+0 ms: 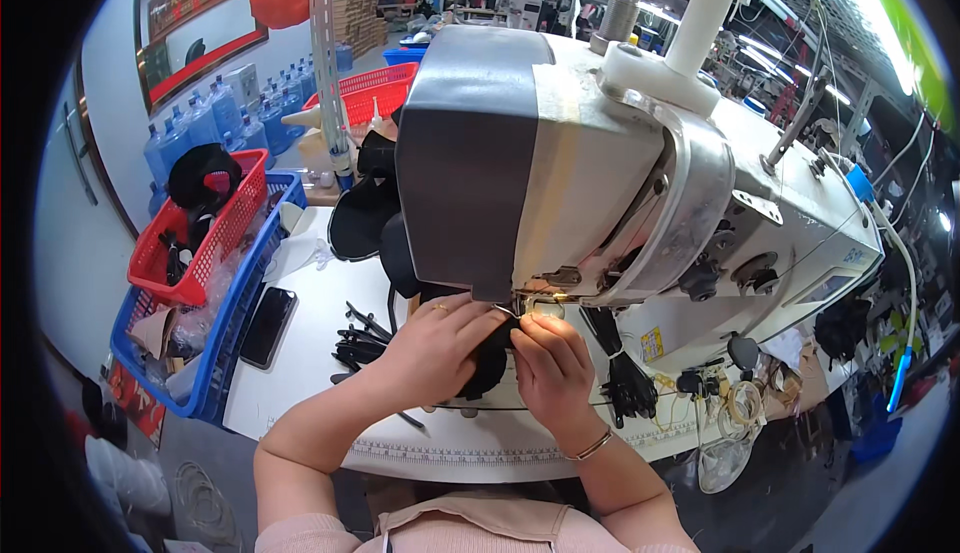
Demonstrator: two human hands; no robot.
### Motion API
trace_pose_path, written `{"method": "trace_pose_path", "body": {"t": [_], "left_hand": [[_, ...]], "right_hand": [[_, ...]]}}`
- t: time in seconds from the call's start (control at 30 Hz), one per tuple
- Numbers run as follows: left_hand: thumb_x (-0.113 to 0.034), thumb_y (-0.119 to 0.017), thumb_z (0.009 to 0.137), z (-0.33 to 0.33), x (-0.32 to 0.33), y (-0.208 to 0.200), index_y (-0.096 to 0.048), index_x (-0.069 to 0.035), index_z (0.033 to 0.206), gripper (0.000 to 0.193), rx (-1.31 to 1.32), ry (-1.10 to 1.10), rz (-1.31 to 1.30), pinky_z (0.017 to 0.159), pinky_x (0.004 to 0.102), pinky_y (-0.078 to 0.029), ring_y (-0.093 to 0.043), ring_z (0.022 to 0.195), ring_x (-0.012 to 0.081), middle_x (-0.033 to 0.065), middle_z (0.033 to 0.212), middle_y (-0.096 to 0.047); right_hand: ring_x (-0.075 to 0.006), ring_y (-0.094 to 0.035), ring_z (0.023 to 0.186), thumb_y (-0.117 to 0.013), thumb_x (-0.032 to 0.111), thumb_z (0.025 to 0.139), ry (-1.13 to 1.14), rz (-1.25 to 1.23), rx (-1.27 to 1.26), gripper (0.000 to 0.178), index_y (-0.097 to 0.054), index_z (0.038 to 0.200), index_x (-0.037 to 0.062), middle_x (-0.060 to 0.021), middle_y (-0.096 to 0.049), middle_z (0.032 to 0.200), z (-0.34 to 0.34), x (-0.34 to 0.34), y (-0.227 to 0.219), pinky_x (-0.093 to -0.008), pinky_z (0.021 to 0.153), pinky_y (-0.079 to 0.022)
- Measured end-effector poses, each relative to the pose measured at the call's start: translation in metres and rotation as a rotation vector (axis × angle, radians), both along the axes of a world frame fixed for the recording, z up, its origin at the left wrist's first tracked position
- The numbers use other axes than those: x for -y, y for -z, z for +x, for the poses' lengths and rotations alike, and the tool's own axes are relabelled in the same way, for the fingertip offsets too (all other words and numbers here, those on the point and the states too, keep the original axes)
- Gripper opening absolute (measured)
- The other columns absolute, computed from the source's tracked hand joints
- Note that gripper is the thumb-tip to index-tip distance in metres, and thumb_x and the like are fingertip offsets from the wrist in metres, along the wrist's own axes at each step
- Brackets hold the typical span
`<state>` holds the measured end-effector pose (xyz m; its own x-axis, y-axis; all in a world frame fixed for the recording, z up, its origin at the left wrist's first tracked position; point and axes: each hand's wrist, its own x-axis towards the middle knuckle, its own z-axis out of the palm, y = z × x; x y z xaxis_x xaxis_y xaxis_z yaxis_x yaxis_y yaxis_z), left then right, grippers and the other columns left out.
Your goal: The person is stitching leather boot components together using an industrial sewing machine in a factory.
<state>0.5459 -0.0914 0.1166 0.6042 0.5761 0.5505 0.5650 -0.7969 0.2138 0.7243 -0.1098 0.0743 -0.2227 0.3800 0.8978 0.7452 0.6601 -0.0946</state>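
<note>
Under the head of a large industrial sewing machine (620, 173), a rounded black fabric piece (487, 368) lies on the white machine table (430, 458). My left hand (435, 343) is on the left side of this piece, fingers together and gripping it close to the lit needle area. On the other side, my right hand (552, 358) pinches its upper edge with thumb and fingertips. The part of the fabric beneath the machine head is hidden. A bundle of black straps (628, 388) lies just right of my right hand, and loose black strips (360, 345) lie beside my left forearm.
A black phone (269, 327) lies at the table's left, beside a blue basket (190, 398) carrying a red basket (150, 268). More black rounded pieces (358, 221) are behind the machine head. Rolls of cord (743, 403) sit at the right. Water bottles (200, 123) stand far left.
</note>
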Motion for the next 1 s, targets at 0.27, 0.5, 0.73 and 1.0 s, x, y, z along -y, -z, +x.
{"method": "trace_pose_path", "body": {"t": [0.27, 0.5, 0.73, 1.0], "left_hand": [[-0.007, -0.059, 0.069, 0.004, -0.019, 0.019, -0.066, -0.014, 0.093, 0.027, 0.048, -0.102, 0.357, 0.082, 0.0324, -0.045, -0.060, 0.088, 0.0186, -0.0015, 0.092, -0.065], [-0.010, -0.061, 0.072, 0.001, -0.023, 0.020, -0.068, -0.016, 0.092, 0.023, 0.041, -0.074, 0.405, 0.079, 0.0310, -0.044, -0.059, 0.085, 0.0157, -0.0033, 0.090, -0.066], [-0.010, -0.060, 0.071, 0.000, -0.019, 0.013, -0.068, -0.015, 0.091, 0.022, 0.005, -0.086, 0.421, 0.080, 0.0310, -0.043, -0.059, 0.084, 0.0164, -0.0025, 0.092, -0.064], [-0.010, -0.060, 0.067, 0.008, -0.019, 0.013, -0.067, -0.015, 0.085, 0.020, 0.040, -0.098, 0.484, 0.080, 0.0325, -0.043, -0.059, 0.083, 0.0170, 0.0014, 0.097, -0.062]], "right_hand": [[-0.0271, -0.058, 0.100, -0.068, 0.003, 0.071, 0.048, -0.070, 0.094, 0.023, -0.063, 0.093, 0.0049, -0.0081, -0.062, 0.102, 0.044, 0.029, 0.010, -0.0361, 0.082, -0.049], [-0.0326, -0.057, 0.099, -0.059, -0.005, 0.074, 0.540, 0.176, -0.029, 0.011, -0.060, 0.084, 0.0011, -0.0117, -0.064, 0.095, 0.141, 0.060, -0.002, -0.0417, 0.088, -0.044], [-0.0193, -0.054, 0.102, -0.050, 0.029, 0.094, 0.749, 0.459, -0.849, 0.042, -0.052, 0.118, -0.0047, -0.0122, -0.056, 0.117, 0.345, 0.035, -0.073, -0.0281, 0.091, -0.040], [-0.0199, -0.053, 0.108, -0.054, 0.037, 0.090, -0.319, -0.188, -1.430, 0.047, -0.052, 0.122, 0.0023, -0.0070, -0.058, 0.117, 0.518, 0.020, -0.129, -0.0334, 0.094, -0.041]]}}
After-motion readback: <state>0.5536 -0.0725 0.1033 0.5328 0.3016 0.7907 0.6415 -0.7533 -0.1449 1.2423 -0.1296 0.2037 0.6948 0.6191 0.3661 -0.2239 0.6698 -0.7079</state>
